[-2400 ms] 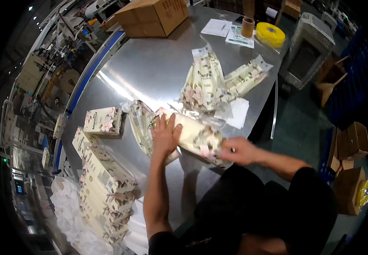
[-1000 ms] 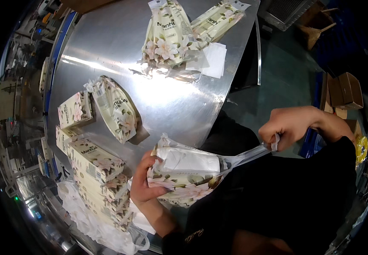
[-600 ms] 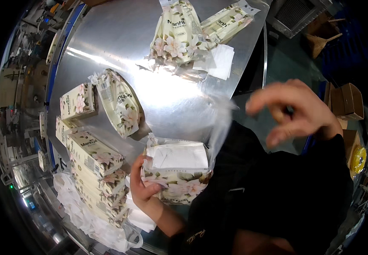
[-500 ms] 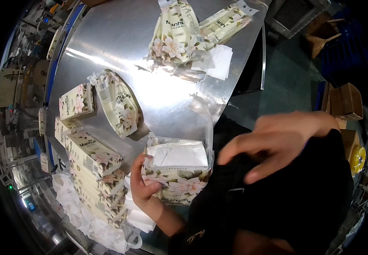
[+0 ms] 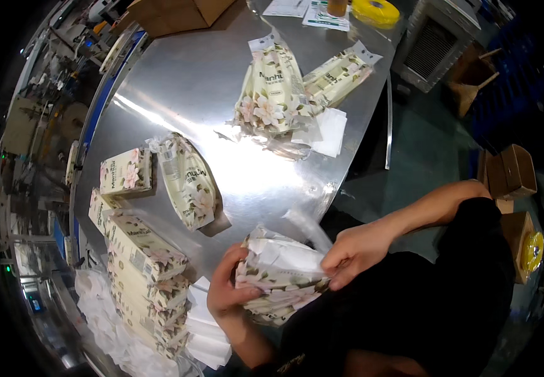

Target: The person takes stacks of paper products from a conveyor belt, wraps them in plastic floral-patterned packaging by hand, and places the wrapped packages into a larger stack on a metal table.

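Observation:
A cream plastic pack of tissues (image 5: 284, 290) with pink flowers is held low in front of me. Its top is open, and folded white tissue (image 5: 288, 254) shows in the mouth. My left hand (image 5: 228, 292) wraps its left end, thumb across the front and fingers behind. At the right end, my right hand (image 5: 355, 254) pinches the edge of the film between thumb and fingers. A clear plastic strip (image 5: 306, 227) sticks up beside the right hand. Left of the left hand stands a stack of similar floral packs (image 5: 143, 298), with white sheets (image 5: 206, 330) between.
On the metal table (image 5: 171, 81) lie a loose floral pack (image 5: 187, 182) and a boxier one (image 5: 126, 171). Farther off are two floral bags (image 5: 272, 94) (image 5: 341, 78) and white tissue (image 5: 331, 132). A cardboard box (image 5: 178, 16) and yellow roll (image 5: 375, 12) sit at the far end.
My right hand has come down from the air onto the pack's right edge. The pack's mouth now looks creased and narrower. The view has tilted, showing more of the table's far end.

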### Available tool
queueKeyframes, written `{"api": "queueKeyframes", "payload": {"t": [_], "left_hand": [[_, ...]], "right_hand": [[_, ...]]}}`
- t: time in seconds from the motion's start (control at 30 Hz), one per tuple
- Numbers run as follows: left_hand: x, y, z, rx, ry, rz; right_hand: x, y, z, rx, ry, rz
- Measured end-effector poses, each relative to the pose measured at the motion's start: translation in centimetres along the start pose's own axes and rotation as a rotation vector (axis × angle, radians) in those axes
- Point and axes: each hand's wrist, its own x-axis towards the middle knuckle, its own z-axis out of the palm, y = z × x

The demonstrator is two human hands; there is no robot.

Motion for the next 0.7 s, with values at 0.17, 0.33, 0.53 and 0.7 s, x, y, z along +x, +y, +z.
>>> {"api": "queueKeyframes", "payload": {"t": [0.17, 0.33, 0.53, 0.7], "left_hand": [[-0.6, -1.6, -3.3, -0.069, -0.092, 0.078], [-2.3, -0.5, -2.4, -0.046, 0.090, 0.104], [-4.3, -1.0, -4.9, -0.101, 0.590, 0.465], [-2.7, -0.1, -10.5, -0.050, 0.948, 0.646]], "right_hand": [[-7.2, 1.3, -4.2, 0.066, -0.072, 0.221], [-7.4, 2.8, -5.1, 0.141, 0.281, 0.231], [-0.7, 5.9, -6.8, 0.449, 0.635, -0.193], [6.2, 8.1, -7.6, 0.216, 0.490, -0.137]]}}
